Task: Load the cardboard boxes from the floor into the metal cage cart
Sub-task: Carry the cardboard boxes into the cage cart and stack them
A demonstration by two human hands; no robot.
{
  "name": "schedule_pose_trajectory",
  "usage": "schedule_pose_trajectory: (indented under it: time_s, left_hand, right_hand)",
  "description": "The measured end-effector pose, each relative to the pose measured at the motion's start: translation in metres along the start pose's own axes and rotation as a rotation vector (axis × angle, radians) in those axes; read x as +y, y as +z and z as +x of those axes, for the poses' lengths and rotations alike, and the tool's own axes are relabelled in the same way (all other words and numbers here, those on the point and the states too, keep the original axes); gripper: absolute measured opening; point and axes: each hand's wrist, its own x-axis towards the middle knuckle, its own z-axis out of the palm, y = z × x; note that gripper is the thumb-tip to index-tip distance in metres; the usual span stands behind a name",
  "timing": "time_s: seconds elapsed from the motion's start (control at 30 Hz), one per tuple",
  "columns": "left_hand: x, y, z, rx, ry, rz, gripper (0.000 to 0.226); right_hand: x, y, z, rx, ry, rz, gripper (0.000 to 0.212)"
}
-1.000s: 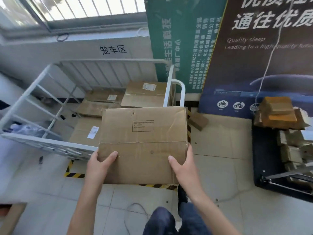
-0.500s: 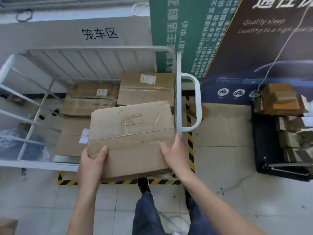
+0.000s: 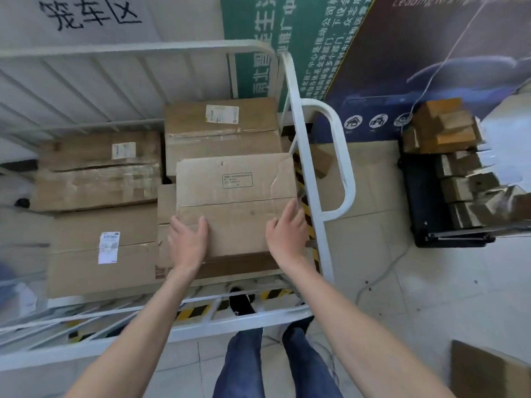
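Observation:
A flat cardboard box [image 3: 235,193] with a small printed frame on top lies inside the white metal cage cart [image 3: 309,179], on another box at the cart's front right. My left hand [image 3: 188,242] rests flat on its near left edge with straight fingers. My right hand [image 3: 287,231] touches its near right corner, fingers straight. Three more boxes fill the cart: one at the back right [image 3: 221,127], one at the back left [image 3: 97,170] and one at the front left [image 3: 100,248].
The cart's front rail [image 3: 201,326] runs below my arms, and its handle loop [image 3: 342,156] sticks out on the right. A black cart [image 3: 422,202] with small boxes stands at the right. Another cardboard box [image 3: 488,372] lies on the floor at the bottom right.
I have stepped up to the cart and lowered the box over the front rail onto the stack inside. My fingers, curled around its near edge before, now lie straight on it.

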Motion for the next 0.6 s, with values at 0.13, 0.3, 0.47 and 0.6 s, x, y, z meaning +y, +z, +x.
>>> schedule_pose_trajectory:
  time_s: [0.13,0.3,0.47,0.6]
  left_hand:
    - [-0.01,0.007,-0.002,-0.026,0.059,0.068,0.083]
    - [0.006,0.006,-0.015,-0.122,0.001,0.257,0.086]
    - [0.086,0.05,-0.119,-0.169,0.344,0.362,0.078]
    - [0.14,0.116,-0.253,-0.385,0.669,0.397,0.069]
  right_hand:
    - [0.011,0.011,0.006,0.017,0.01,-0.019,0.072]
    - [0.036,0.004,-0.021,-0.086,-0.142,-0.144,0.071]
    - [0.096,-0.038,-0.083,-0.022,-0.207,-0.123,0.075]
    - [0.191,-0.107,-0.111,0.091,-0.047,-0.069,0.075]
